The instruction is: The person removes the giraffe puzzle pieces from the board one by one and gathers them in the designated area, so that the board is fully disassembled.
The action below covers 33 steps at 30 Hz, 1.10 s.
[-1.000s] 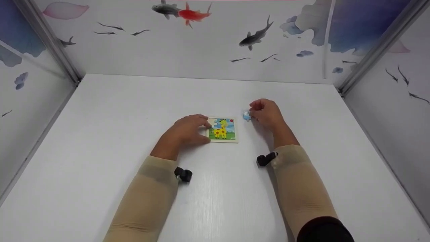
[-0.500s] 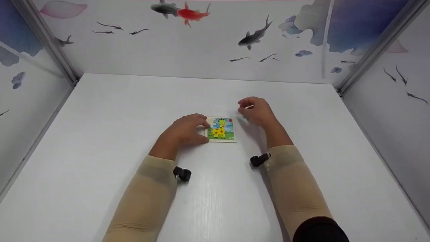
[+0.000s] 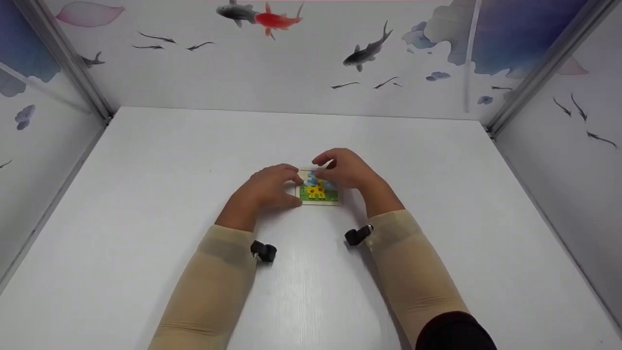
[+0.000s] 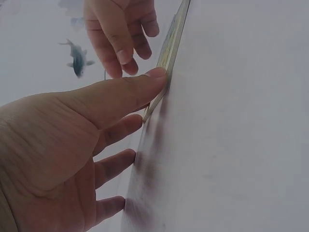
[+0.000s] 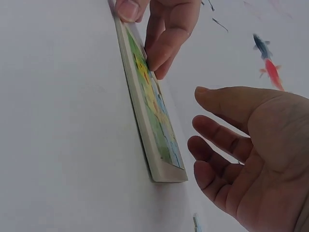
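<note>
A small wooden puzzle board (image 3: 319, 202) with a giraffe picture lies on the white table. My left hand (image 3: 272, 188) holds its left end, thumb on the near edge and index finger at the far edge; the other fingertips (image 4: 124, 200) rest on the table. My right hand (image 3: 346, 167) reaches over the board's upper part, covering the giraffe's head. A blue patch (image 3: 311, 175) shows beside the right thumb tip. In the right wrist view that hand's thumb (image 5: 205, 96) and bent fingers (image 5: 200, 123) stand apart; I cannot tell whether they hold a puzzle piece.
In the right wrist view a thin bluish piece (image 5: 197, 223) lies on the table past the board's right end; in the head view my right hand covers that spot. Fish-printed panels (image 3: 291, 73) enclose the table (image 3: 194, 141). A black camera (image 3: 358, 235) sits on my right wrist.
My right hand has moved left, from beside the light-blue puzzle piece at the board's right to over the board. The left hand has stayed on the board's left end.
</note>
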Tool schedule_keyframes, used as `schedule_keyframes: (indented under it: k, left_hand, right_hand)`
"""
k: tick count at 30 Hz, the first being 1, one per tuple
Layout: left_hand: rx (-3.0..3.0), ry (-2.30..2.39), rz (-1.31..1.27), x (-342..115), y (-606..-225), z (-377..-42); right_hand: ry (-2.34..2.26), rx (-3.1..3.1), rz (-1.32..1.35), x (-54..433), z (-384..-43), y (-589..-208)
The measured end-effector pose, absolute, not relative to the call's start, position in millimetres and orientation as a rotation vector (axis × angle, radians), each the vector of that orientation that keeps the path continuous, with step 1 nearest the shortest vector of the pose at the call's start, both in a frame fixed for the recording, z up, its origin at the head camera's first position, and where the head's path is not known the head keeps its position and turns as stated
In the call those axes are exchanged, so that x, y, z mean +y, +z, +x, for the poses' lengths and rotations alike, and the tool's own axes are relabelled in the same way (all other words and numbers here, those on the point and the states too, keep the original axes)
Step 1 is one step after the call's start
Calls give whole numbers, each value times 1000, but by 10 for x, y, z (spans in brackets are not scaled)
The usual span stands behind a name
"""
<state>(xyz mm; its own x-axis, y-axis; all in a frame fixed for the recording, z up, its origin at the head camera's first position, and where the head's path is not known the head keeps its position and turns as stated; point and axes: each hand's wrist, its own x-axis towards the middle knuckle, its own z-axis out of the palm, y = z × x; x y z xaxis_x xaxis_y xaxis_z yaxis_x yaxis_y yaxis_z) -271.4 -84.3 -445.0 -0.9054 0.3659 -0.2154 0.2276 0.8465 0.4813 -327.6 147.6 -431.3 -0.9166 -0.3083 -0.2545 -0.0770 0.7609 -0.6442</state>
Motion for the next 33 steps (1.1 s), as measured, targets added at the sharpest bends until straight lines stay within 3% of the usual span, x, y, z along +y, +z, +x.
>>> schedule_keyframes:
  k: [12, 33]
  left_hand:
    - [2744, 645, 474, -849, -4487, -2732]
    - [2735, 641, 496, -852, -4472, -2742]
  right_hand:
    - [-774, 2602, -491, 1460, -3243, -4459]
    - [-777, 2605, -449, 1417, -3232, -4451]
